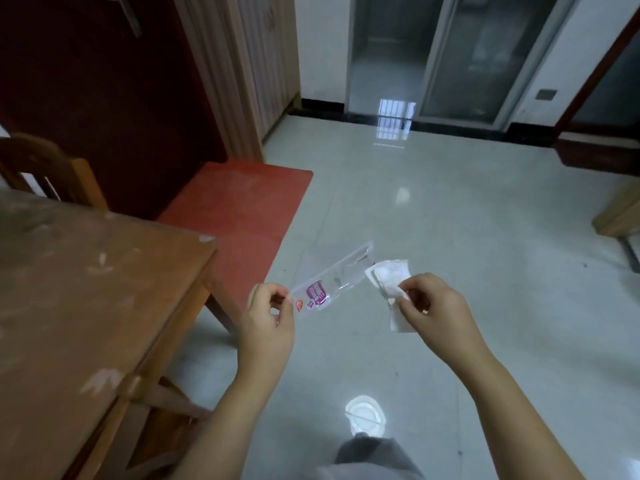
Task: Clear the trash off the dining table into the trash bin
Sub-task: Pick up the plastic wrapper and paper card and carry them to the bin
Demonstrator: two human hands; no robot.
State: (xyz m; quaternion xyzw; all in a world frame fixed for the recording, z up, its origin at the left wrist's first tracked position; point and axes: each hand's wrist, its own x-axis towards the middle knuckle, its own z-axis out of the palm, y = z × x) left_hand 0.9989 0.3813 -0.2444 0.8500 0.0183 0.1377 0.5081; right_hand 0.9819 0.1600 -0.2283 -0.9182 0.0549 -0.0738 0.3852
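Observation:
My left hand [268, 322] pinches one end of a clear plastic wrapper [332, 278] with pink print; the wrapper sticks out up and to the right over the floor. My right hand [431, 306] grips a crumpled white tissue [389, 282], part of which hangs below the fingers. Both hands are held over the tiled floor, to the right of the wooden dining table [86, 289]. No trash bin is in view.
A wooden chair [45, 168] stands behind the table at the left. A red mat [239, 209] lies before a dark red door [104, 98]. Glossy pale floor tiles [450, 220] stretch ahead to glass sliding doors [433, 57]. My grey-clad leg [370, 455] shows below.

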